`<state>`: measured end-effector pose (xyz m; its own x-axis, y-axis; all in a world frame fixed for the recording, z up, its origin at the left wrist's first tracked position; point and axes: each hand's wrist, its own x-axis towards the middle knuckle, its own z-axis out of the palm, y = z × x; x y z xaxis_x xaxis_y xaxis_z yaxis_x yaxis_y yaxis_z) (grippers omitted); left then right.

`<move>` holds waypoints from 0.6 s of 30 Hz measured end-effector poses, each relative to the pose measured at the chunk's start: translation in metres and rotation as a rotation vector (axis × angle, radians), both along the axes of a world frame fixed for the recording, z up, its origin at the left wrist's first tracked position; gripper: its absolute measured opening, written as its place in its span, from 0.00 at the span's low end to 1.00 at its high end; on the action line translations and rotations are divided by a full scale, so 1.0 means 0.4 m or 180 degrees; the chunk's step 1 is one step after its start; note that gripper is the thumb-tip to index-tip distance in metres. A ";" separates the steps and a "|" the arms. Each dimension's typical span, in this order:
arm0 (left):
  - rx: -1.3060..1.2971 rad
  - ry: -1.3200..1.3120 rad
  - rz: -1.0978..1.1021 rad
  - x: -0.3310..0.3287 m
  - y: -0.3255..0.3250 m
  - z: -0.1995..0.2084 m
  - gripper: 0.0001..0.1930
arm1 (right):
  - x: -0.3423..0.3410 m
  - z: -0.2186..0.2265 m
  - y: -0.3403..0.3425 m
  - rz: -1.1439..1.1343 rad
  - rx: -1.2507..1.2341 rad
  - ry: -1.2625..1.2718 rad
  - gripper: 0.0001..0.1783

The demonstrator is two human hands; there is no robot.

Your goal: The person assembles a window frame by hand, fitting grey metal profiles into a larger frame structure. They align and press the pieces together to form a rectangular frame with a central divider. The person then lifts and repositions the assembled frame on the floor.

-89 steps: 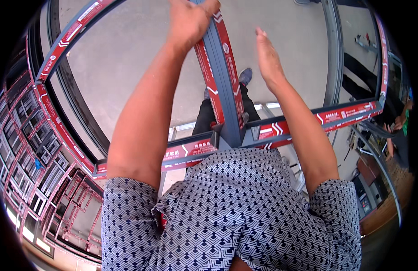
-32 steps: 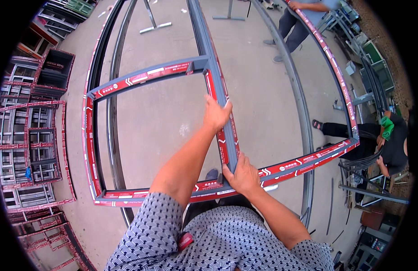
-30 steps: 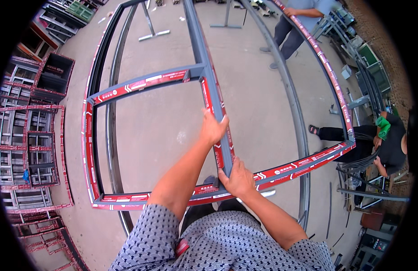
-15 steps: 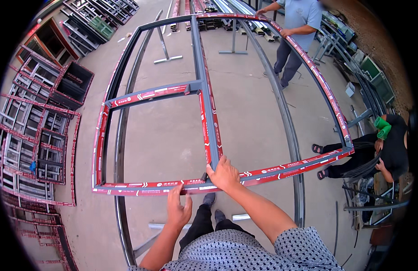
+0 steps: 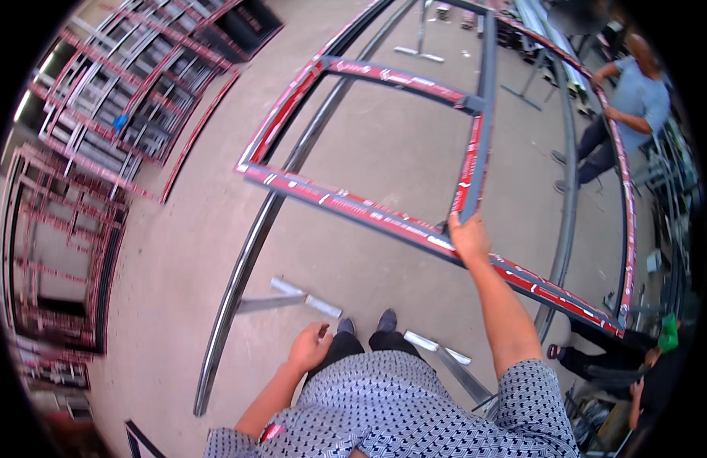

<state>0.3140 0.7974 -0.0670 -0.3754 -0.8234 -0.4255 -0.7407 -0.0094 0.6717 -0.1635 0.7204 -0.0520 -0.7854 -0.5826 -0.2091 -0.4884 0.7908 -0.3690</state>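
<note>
A large window frame (image 5: pixel 346 204), grey metal with red printed film, lies across two long metal rails. A vertical bar (image 5: pixel 485 145) and a crossbar (image 5: pixel 403 78) divide it. At the foot of the vertical bar, my right hand (image 5: pixel 469 240) grips the near side of the frame, its fingers partly hidden. My left hand (image 5: pixel 311 347) hangs in front of my body, apart from the frame, fingers loosely curled with nothing seen in them. The left rail (image 5: pixel 246 278) runs under the frame and out toward me.
A person in a light blue shirt (image 5: pixel 640 99) stands at the far right, hands on the frame's far side. Lower right, another person in black with green sleeves (image 5: pixel 669 333) holds dark strips. Film-wrapped frames (image 5: pixel 132 91) stack at left. Stand feet (image 5: pixel 323 307) lie near my shoes.
My left hand has come off the near edge of the frame and dropped toward my body. My right hand stays at the bar's foot. The view has swung left, so the frame appears farther right.
</note>
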 end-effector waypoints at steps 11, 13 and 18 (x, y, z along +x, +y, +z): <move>0.0776 0.0043 0.0963 0.364 0.219 -0.122 0.22 | -0.094 -0.117 0.051 0.0809 0.0377 0.1014 0.44; 0.0923 0.0001 0.1147 0.459 0.278 -0.148 0.22 | -0.113 -0.128 0.068 0.0822 0.0543 0.1263 0.44; 0.1130 -0.0266 0.1509 0.693 0.402 -0.208 0.21 | -0.102 -0.130 0.110 0.0293 0.0677 0.1681 0.41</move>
<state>0.5910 0.9580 -0.1500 0.0448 -0.6951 -0.7175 -0.6511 -0.5651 0.5067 -0.2042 0.7646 -0.1040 -0.7632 -0.6415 0.0777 -0.6335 0.7665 0.1060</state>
